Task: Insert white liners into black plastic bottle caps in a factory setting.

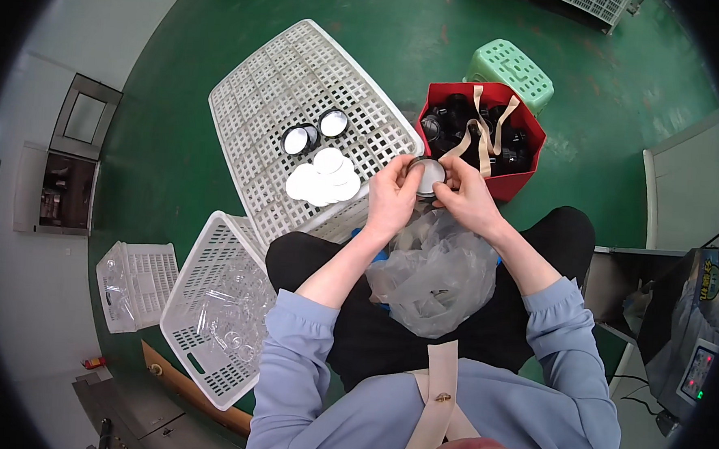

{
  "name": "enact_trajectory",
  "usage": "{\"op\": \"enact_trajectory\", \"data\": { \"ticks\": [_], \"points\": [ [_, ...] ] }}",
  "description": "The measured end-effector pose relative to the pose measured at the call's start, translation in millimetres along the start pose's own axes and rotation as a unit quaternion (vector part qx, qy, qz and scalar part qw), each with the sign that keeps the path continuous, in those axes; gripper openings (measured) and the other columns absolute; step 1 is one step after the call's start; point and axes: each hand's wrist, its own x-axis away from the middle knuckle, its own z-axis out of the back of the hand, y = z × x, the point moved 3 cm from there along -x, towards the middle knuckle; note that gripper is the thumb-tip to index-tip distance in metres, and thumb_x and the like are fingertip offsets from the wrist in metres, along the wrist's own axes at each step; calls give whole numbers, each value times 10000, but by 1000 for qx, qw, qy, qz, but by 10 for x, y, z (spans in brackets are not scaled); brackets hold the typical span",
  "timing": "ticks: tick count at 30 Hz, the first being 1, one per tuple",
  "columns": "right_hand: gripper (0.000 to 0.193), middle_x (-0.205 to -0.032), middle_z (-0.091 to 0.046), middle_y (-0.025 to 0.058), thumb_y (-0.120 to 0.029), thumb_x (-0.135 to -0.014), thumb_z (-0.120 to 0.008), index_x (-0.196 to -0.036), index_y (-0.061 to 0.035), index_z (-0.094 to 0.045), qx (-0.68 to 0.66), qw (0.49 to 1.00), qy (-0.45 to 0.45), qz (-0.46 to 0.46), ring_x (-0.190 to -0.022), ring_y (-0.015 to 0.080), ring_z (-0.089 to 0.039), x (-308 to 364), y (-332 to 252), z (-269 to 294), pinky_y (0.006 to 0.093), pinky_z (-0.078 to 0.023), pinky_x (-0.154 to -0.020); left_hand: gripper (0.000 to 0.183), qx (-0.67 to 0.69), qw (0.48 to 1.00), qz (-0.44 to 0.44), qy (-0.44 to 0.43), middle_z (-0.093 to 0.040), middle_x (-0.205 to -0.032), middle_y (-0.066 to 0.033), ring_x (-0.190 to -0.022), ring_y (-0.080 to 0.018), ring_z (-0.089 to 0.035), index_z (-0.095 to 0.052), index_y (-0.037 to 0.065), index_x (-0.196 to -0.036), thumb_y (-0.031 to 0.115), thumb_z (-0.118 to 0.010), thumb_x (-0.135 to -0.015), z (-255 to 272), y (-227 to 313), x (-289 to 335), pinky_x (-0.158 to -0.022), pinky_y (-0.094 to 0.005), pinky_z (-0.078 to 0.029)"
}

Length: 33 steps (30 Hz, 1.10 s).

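**A round black lid [415, 187] is held between the left hand [393, 195] and the right hand [468, 198]**

At the far left, a small white basket [149, 287] stands on the green floor [156, 145]. Next to it, a bigger white basket [178, 300] contains many clear plastic pieces [236, 320].

Then comes a large white crate [256, 97] with a grid surface. On this surface lie some black caps [295, 141], at least two of them showing a white inside, and just below them a pile of overlapping white discs [325, 182].

In the middle, the left hand grips the left edge of the lid with bent fingers, and the right hand grips its right edge. The lid is above the person's lap, near the crate's corner, and its pale inside faces up. Under the hands, a translucent plastic bag [437, 289] lies between the legs.

To the right, just beyond the hands, a red bag [520, 184] with beige straps [484, 146] is filled with black pieces [513, 155]. Behind it is a light green plastic stool [510, 66].

At the far right stands a machine [679, 339] with a lit display.
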Motion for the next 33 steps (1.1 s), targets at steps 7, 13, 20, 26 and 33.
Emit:
{"op": "enact_trajectory", "data": {
  "ticks": [7,13,20,26,33],
  "points": [
    [251,-819,-669,217,-36,-851,-568,-1082,38,-629,228,966,33,119,-754,351,-686,55,-55,-66,425,-535,-693,148,-68,998,-7,-8,-665,-697,-52,-608,-84,-576,-700,-11,-969,128,-697,-919,-68,176,110,-576,-278,-463],
    [253,-873,-686,259,-54,-870,-553,-1088,32,-648,242,955,42,164,-853,434,-676,46,-113,-126,503,-534,-751,173,-36,998,-57,18,-697,-770,-181,-659,-170,-646,-704,-29,-977,132,-676,-921,-64,142,93,-642,-330,-506],
    [256,-812,-684,223,-59,-948,-522,-1147,65,-625,225,960,49,162,-693,317,-700,-64,-57,-160,388,-534,-634,271,-86,996,28,9,-676,-734,-187,-609,-212,-683,-637,-37,-1083,192,-508,-1014,-10,167,38,-576,-351,-519],
    [294,-842,-657,67,-29,-883,-590,-1169,38,-611,94,995,-23,15,-676,89,-620,-81,50,-212,272,-532,-601,264,-58,988,111,-91,-661,-805,-116,-527,-151,-634,-594,-12,-1176,158,-542,-980,161,146,12,-490,-304,-494],
    [354,-871,-663,71,-69,-832,-653,-1163,36,-586,199,975,-17,94,-733,104,-635,-95,115,-337,275,-534,-606,349,-161,978,30,-128,-667,-906,-106,-707,-176,-671,-587,-6,-1147,47,-659,-810,243,-39,-2,-634,-336,-542]
  ]
}}
